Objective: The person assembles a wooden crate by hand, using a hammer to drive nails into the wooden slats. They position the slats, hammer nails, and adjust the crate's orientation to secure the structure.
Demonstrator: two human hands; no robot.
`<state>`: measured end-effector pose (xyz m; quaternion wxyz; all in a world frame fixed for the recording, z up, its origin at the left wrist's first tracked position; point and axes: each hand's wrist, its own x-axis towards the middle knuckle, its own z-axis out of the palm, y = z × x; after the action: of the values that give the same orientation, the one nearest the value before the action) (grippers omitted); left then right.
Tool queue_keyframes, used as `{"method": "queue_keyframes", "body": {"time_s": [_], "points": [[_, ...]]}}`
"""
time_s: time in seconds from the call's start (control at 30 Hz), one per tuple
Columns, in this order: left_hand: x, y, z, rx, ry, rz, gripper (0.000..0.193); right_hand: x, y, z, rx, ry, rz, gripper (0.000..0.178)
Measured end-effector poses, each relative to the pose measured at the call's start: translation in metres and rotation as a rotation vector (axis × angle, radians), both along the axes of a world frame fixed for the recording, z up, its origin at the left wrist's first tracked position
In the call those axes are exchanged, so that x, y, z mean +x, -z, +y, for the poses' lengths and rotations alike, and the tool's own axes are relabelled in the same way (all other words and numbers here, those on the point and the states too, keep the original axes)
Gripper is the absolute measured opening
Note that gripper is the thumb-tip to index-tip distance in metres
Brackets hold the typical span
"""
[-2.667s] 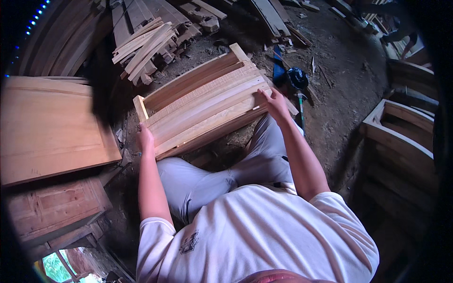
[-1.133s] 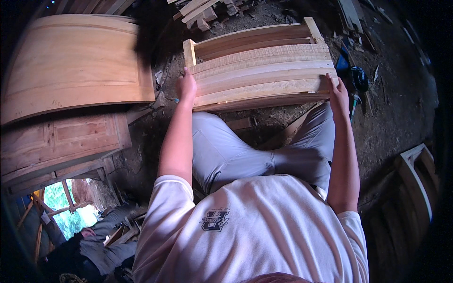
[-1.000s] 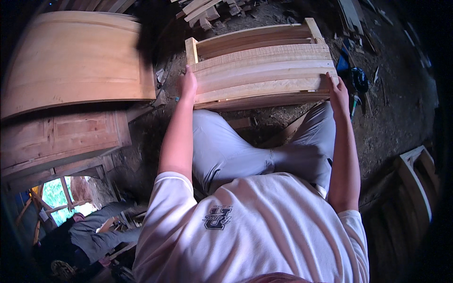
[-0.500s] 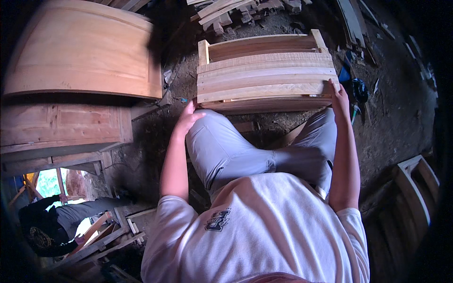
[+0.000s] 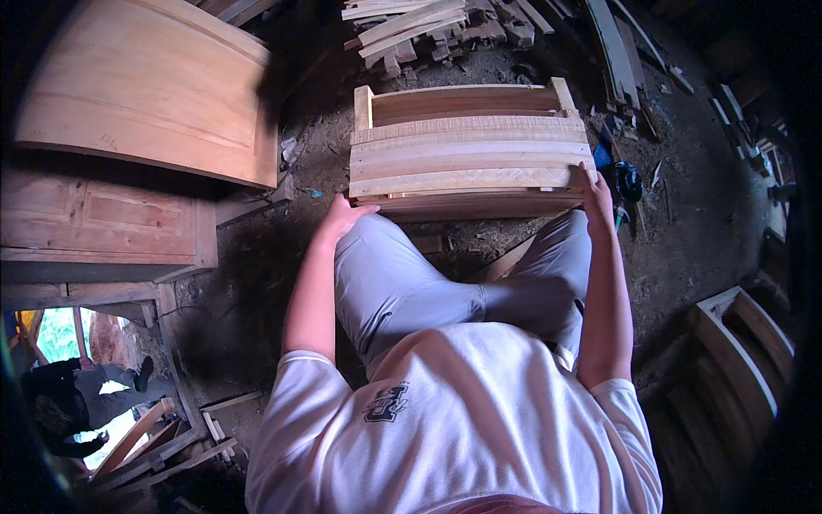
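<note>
A pale slatted wooden crate [image 5: 469,154] stands in front of my knees, with corner posts rising at its far side. At its near left corner is my left hand [image 5: 344,216], fingers against the crate's end and thumb stretched toward my knee. My right hand [image 5: 597,195] grips the near right corner, its fingertips over the end of the top slats. The undersides of both hands are hidden. My knees, in grey trousers [image 5: 402,265], are spread just below the crate.
Large wooden panels [image 5: 145,94] stand at the left. Scrap wood [image 5: 419,30] is piled beyond the crate. A dark bundle [image 5: 629,182] lies right of it, and a wooden frame [image 5: 741,343] stands at lower right. Another person [image 5: 68,398] is at lower left.
The whole view has shifted, so the crate sits slightly lower and further left. My left hand has settled closer against the crate's corner; my right hand keeps its place on it.
</note>
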<state>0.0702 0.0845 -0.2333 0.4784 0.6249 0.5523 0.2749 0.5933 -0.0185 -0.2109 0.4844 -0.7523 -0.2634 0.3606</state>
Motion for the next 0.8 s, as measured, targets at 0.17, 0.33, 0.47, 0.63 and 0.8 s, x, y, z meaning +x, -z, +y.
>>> {"method": "queue_keyframes", "body": {"time_s": [0.17,0.33,0.47,0.63,0.8], "points": [[-0.006,0.002,0.001,-0.054,0.001,-0.056,0.046,-0.003,0.000,0.001,0.014,0.015,0.030,0.058],[-0.002,-0.004,0.000,-0.006,0.014,-0.003,0.044,0.004,0.011,0.000,0.062,0.000,0.092,0.058],[0.001,-0.005,-0.001,-0.015,0.034,0.093,0.045,-0.001,0.005,-0.001,0.051,0.044,0.046,0.055],[-0.002,0.003,0.003,-0.049,0.059,0.038,0.048,0.000,0.002,-0.002,0.041,0.016,0.047,0.053],[-0.001,0.007,0.004,-0.022,0.050,-0.037,0.058,-0.008,-0.002,0.000,0.097,0.038,0.028,0.050]]}}
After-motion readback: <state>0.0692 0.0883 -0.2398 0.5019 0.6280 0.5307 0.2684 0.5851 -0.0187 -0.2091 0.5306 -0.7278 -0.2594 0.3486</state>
